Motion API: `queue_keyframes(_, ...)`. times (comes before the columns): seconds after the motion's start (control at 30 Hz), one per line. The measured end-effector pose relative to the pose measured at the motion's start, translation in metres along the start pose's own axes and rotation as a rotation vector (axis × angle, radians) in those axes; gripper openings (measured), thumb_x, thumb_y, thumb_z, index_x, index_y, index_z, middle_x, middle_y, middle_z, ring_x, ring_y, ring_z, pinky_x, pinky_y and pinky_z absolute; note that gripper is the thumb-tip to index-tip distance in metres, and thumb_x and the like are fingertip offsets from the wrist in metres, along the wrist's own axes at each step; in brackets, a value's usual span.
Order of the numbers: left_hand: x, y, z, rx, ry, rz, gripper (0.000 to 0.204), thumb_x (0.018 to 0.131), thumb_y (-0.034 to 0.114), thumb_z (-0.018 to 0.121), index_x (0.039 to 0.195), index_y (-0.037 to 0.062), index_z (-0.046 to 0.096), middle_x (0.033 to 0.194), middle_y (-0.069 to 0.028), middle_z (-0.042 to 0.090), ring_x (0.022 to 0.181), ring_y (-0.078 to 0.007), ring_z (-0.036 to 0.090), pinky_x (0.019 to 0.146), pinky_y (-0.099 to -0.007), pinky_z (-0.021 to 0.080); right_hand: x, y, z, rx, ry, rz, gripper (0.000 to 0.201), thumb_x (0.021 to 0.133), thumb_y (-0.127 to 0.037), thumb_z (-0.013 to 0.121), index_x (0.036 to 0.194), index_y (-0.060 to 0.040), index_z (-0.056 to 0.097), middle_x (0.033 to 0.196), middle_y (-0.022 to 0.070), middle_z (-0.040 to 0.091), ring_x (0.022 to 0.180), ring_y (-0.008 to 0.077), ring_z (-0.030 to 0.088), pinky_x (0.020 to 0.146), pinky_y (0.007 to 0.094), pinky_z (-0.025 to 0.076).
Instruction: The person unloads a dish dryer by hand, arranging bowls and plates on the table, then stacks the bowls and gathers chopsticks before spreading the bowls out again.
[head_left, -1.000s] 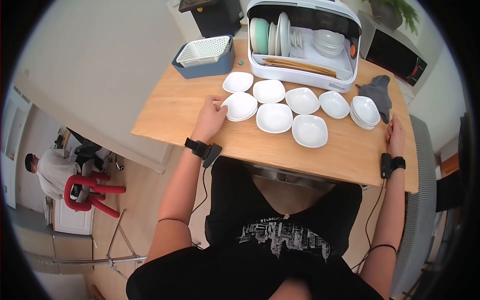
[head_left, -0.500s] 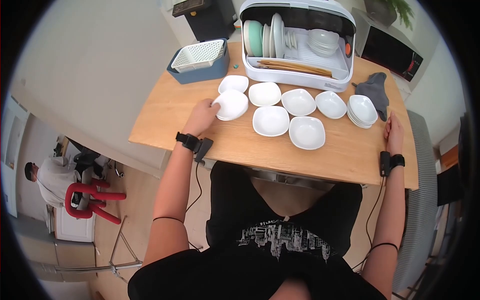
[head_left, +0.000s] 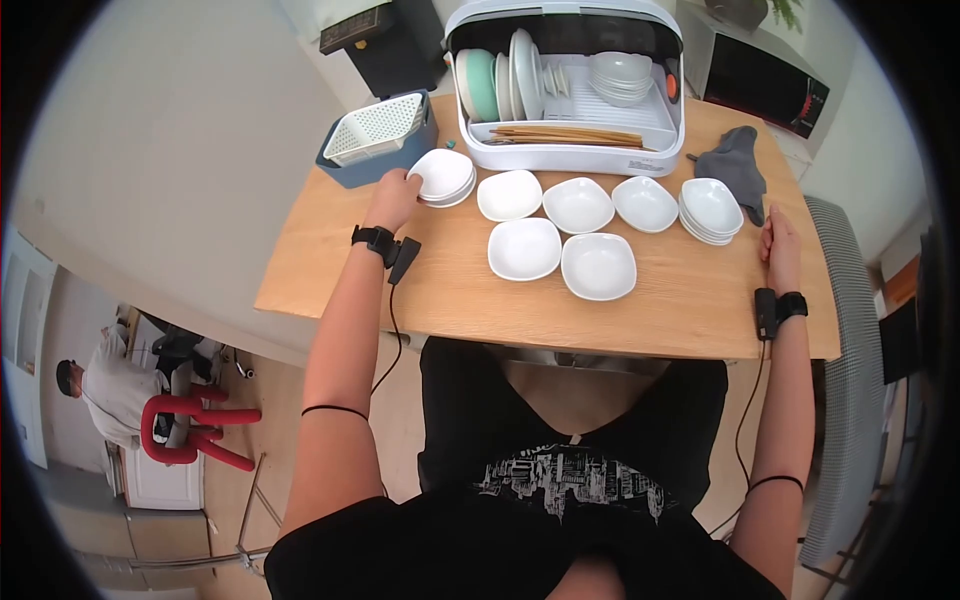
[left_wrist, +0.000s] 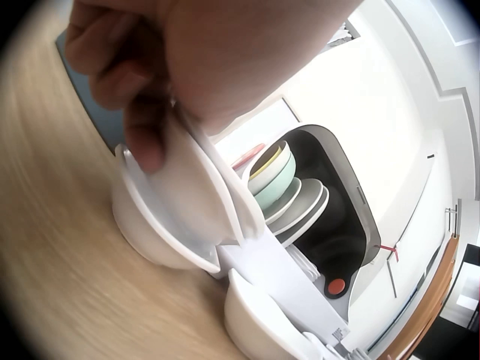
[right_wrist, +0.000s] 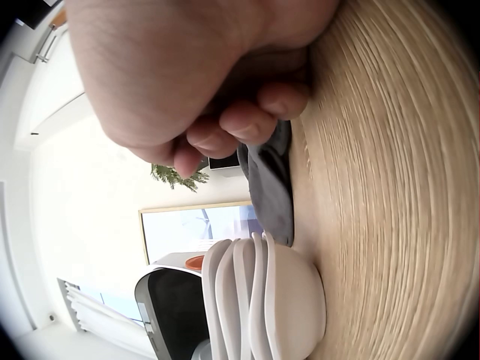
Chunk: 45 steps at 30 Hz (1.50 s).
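Observation:
At the left of the table my left hand (head_left: 393, 203) pinches the rim of small white square bowls (head_left: 440, 172). In the left wrist view, these nested bowls (left_wrist: 196, 184) tilt over and partly into a lower white bowl (left_wrist: 146, 232), with the thumb and fingers at their edge. My right hand (head_left: 780, 250) rests on the table at the right, its fingers loosely curled around nothing. Nearest to it are a stack of several white bowls (head_left: 712, 210) and a grey cloth (head_left: 735, 168). Single white bowls, among them one at the front (head_left: 598, 267), stand between the hands.
A white dish cabinet (head_left: 575, 158) with its lid up holds plates, bowls and chopsticks at the back. Left of it stands a blue bin (head_left: 340, 178) with a white basket (head_left: 375, 130) inside. A microwave (head_left: 765, 85) is behind the table's right corner.
My left hand has lifted the nested bowls from the front left and moved them back onto the bowl behind. The right hand stays in place. The head view has shifted slightly.

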<state>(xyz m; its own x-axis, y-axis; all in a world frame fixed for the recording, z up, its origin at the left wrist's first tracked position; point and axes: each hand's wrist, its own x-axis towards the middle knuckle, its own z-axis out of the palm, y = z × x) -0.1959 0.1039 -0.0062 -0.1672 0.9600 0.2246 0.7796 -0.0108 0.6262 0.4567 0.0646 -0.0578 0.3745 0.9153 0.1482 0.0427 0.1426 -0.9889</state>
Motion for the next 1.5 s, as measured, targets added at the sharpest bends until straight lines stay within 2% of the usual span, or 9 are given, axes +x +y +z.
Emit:
queue_keyframes(0.3,0.004,-0.010,0.006,0.143,-0.022,-0.041,0.043,0.102,0.028,0.055,0.102,-0.0115,0.074,0.088,-0.0260,0.077,0.087,-0.0417,0.076,0.085,-0.0485,0.057,0.001,0.000,-0.001,-0.021,-0.010,0.013,0.043,0.113,-0.044,0.060,0.082,-0.0143,0.057,0.063,-0.0068,0.043,0.052,0.0059,0.037,0.048,0.0251,0.029)
queue_keyframes(0.5,-0.004,-0.017,0.013,0.295,0.020,0.052,0.041,0.104,0.029,0.053,0.109,-0.0058,0.075,0.089,-0.0221,0.079,0.084,-0.0407,0.076,0.085,-0.0487,0.057,0.003,0.003,-0.003,-0.026,-0.018,0.001,0.044,0.113,-0.044,0.060,0.082,-0.0139,0.057,0.062,-0.0066,0.043,0.051,0.0062,0.037,0.047,0.0249,0.029)
queue_keyframes(0.6,-0.011,-0.007,0.012,0.127,-0.103,-0.092,0.041,0.105,0.028,0.052,0.112,-0.0060,0.074,0.090,-0.0183,0.080,0.073,-0.0306,0.073,0.071,-0.0440,0.056,0.004,0.003,-0.002,-0.016,-0.022,-0.003,0.044,0.113,-0.045,0.060,0.081,-0.0139,0.057,0.062,-0.0065,0.043,0.050,0.0062,0.037,0.046,0.0249,0.029)
queue_keyframes(0.67,-0.013,-0.008,0.013,-0.169,-0.234,-0.240,0.040,0.106,0.027,0.051,0.112,-0.0058,0.072,0.090,-0.0140,0.081,0.061,-0.0171,0.062,0.055,-0.0369,0.049,0.004,0.004,-0.003,-0.013,-0.021,-0.005,0.044,0.113,-0.045,0.060,0.081,-0.0140,0.057,0.062,-0.0064,0.043,0.050,0.0063,0.037,0.046,0.0249,0.029)
queue_keyframes(0.77,-0.017,-0.012,0.012,-0.311,-0.303,-0.278,0.037,0.105,0.026,0.050,0.111,-0.0048,0.071,0.090,-0.0113,0.080,0.056,-0.0098,0.049,0.047,-0.0320,0.039,0.005,0.006,-0.004,-0.007,-0.037,-0.007,0.044,0.113,-0.045,0.060,0.082,-0.0139,0.058,0.062,-0.0063,0.044,0.050,0.0062,0.037,0.046,0.0249,0.028)
queue_keyframes(0.9,-0.019,-0.015,0.007,-0.293,-0.360,-0.283,0.035,0.105,0.025,0.051,0.114,-0.0041,0.070,0.087,-0.0083,0.078,0.057,-0.0088,0.046,0.049,-0.0302,0.038,0.003,0.003,-0.002,-0.021,-0.011,0.007,0.044,0.113,-0.046,0.061,0.082,-0.0141,0.058,0.062,-0.0067,0.044,0.051,0.0060,0.037,0.047,0.0247,0.028)
queue_keyframes(1.2,-0.042,0.056,0.008,-0.364,-0.373,-0.159,0.034,0.108,0.024,0.052,0.121,-0.0024,0.068,0.096,-0.0072,0.078,0.068,-0.0067,0.049,0.061,-0.0262,0.043,0.005,0.005,-0.004,-0.024,-0.026,0.021,0.044,0.113,-0.046,0.061,0.083,-0.0143,0.058,0.063,-0.0066,0.044,0.052,0.0060,0.038,0.048,0.0250,0.030)
queue_keyframes(1.37,-0.042,0.072,0.029,-0.311,-0.405,-0.047,0.039,0.107,0.022,0.055,0.126,-0.0108,0.064,0.095,-0.0110,0.077,0.080,-0.0148,0.068,0.075,-0.0310,0.054,0.003,0.004,-0.003,-0.027,-0.015,0.004,0.044,0.113,-0.046,0.061,0.083,-0.0139,0.058,0.063,-0.0065,0.044,0.052,0.0061,0.038,0.048,0.0252,0.030)
queue_keyframes(1.5,-0.038,0.069,0.042,-0.241,-0.390,-0.042,0.044,0.106,0.021,0.056,0.130,-0.0156,0.059,0.098,-0.0158,0.076,0.086,-0.0200,0.073,0.081,-0.0341,0.057,0.004,0.005,-0.003,-0.017,-0.021,0.014,0.044,0.113,-0.046,0.061,0.084,-0.0137,0.059,0.063,-0.0066,0.045,0.052,0.0060,0.038,0.048,0.0252,0.030)
